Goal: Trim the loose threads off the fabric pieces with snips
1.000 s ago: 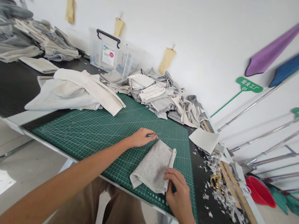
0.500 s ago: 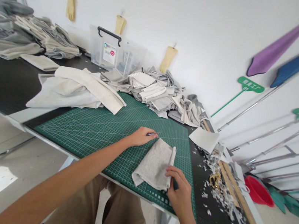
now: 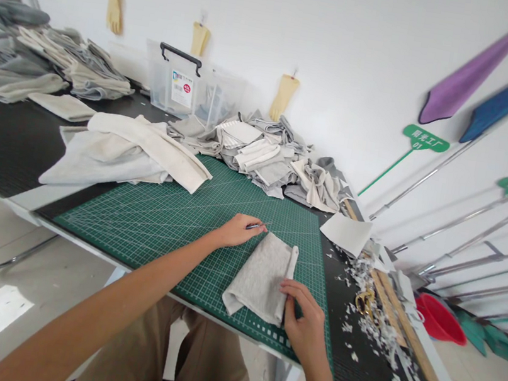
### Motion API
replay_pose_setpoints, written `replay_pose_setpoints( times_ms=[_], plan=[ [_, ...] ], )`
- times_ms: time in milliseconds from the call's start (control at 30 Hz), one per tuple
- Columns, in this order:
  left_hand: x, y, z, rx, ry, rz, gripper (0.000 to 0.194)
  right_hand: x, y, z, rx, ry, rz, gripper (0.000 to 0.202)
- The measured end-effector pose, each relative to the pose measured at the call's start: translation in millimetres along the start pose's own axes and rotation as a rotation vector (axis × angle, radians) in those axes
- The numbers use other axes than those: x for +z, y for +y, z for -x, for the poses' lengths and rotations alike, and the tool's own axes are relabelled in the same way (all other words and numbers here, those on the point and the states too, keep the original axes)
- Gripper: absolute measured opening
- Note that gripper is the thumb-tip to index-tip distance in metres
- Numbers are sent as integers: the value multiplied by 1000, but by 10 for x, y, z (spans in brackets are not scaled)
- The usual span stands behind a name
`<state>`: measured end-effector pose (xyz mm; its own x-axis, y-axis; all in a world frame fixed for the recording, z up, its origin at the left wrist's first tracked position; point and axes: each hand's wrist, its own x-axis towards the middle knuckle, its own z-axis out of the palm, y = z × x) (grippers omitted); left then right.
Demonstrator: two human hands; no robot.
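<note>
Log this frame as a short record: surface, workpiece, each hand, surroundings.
Surface: green gridded cutting mat on a black tabletop
Workpiece: folded light-grey fabric piece, lying on the mat
Left hand: holds a slim dark tool, type unclear, near the workpiece's far corner
Right hand: fingers at the workpiece's right edge
Behind: heap of grey and white fabric pieces; clear plastic box with black handle
Right side: gold-coloured scissor handles among pale scraps

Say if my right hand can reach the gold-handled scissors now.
Probably yes: nothing tall stands between the right hand and the gold-handled scissors, though scraps lie around them. It would first leave the grey cloth.
</note>
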<state>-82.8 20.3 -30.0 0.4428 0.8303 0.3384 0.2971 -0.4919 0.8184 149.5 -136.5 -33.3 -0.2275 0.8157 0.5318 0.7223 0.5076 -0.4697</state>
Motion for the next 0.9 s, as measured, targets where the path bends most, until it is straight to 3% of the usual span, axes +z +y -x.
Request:
replay_pose_setpoints(
  times_ms=[267,467,667,733,900],
  plan=[
    [3,-25,-7,16,-5,7,37,-7,14,11,-6,9,-28,26],
    [0,-8,-2,17,-4,7,38,-85,-61,5,12,126,-89,26],
    [-12,14,9,20,-2,10,38,-108,-127,-10,-14,112,-114,23],
    [-12,12,11,19,-3,10,38,-92,-207,-9,-38,60,-122,23],
    [-3,5,8,10,-3,2,38,35,-498,-74,-181,-209,-115,33]
  ],
)
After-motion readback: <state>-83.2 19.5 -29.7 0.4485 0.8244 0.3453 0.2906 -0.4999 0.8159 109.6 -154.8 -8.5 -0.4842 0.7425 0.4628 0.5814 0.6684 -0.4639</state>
